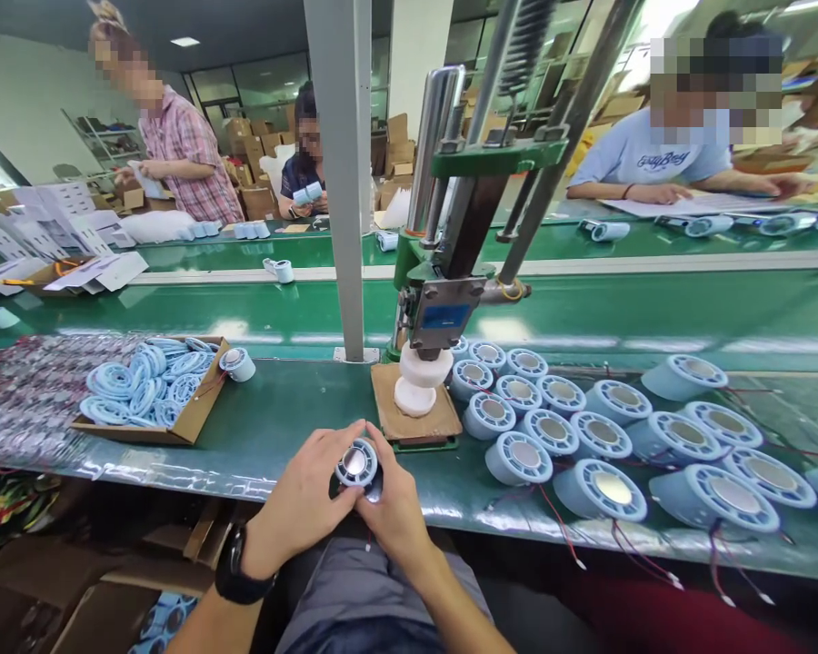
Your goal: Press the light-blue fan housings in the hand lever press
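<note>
Between both hands, near the table's front edge, is a light blue round housing (pixel 355 463) with a silver disc in its top. My left hand (pixel 314 486) curls round its left side, thumb at the front. On its right side my right hand (pixel 394 495) holds it too, fingertips meeting the left ones behind it. Just beyond stands a green lever press (pixel 450 304), its white round pusher (pixel 426 363) above a white round seat (pixel 414 397) on a brown board (pixel 388 420). The seat holds no housing.
Several blue housings with red and black wires (pixel 603 489) stand right of the press. At left, a cardboard tray (pixel 197 420) holds blue rings, beside bagged wired parts (pixel 27 400) and a single housing (pixel 237 364). A grey post (pixel 347 182) rises behind. Three people work across the green table.
</note>
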A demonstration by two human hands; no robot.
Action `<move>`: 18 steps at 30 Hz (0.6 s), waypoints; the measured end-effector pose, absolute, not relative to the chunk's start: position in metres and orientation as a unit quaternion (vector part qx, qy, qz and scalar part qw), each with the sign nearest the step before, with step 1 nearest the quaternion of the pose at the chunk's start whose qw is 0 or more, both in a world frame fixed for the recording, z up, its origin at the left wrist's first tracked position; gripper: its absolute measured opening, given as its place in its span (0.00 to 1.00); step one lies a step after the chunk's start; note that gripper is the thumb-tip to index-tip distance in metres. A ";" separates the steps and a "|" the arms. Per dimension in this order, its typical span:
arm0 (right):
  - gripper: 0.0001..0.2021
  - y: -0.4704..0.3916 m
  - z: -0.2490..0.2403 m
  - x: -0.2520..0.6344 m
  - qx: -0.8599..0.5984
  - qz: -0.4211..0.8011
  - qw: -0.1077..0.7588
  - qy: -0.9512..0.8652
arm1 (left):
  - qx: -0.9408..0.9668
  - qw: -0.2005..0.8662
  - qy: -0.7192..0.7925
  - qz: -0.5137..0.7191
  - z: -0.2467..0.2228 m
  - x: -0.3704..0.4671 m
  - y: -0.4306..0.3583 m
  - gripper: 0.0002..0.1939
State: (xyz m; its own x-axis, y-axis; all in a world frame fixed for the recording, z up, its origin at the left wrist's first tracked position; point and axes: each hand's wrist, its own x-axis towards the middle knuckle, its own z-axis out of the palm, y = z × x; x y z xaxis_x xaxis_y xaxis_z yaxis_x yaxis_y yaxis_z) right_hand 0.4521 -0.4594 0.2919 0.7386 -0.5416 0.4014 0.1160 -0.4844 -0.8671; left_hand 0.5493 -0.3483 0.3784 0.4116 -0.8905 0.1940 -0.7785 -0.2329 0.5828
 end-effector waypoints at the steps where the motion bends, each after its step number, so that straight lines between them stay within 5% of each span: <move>1: 0.38 -0.459 0.292 0.452 -0.793 -0.334 0.491 0.134 | 0.782 0.320 -0.525 -0.099 0.378 0.550 -0.348 0.37; 11: 0.38 -0.459 0.290 0.452 -0.808 -0.331 0.470 0.130 | 0.805 0.439 -0.384 -0.107 0.351 0.535 -0.347 0.32; 18: 0.35 -0.479 0.328 0.427 -0.921 -0.214 0.319 0.065 | 0.783 0.481 -0.370 -0.136 0.336 0.531 -0.353 0.28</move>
State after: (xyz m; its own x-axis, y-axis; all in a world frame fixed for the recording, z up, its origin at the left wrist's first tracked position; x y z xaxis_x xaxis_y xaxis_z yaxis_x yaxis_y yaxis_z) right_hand 0.4271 -0.4786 0.3283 0.9001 -0.2565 0.3522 0.0164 -0.7878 -0.6157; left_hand 0.5311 -0.3527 0.3358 0.6885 -0.7111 0.1425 -0.4486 -0.2632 0.8541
